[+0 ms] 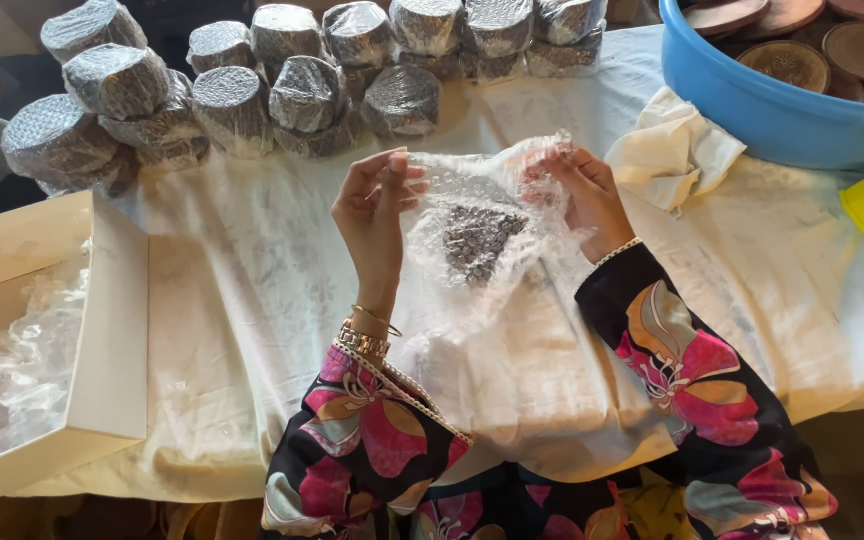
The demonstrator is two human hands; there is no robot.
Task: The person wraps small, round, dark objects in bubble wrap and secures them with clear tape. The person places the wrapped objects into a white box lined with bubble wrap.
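White cloth (252, 300) covers the table — hands (377, 205) hold bubble wrap (477, 215).

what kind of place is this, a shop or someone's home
Most likely a small packing workspace, home or workshop. Both hands, left and right, hold bubble wrap around a round item. Wrapped rounds pile at the back, and a blue tub holds unwrapped wooden discs.
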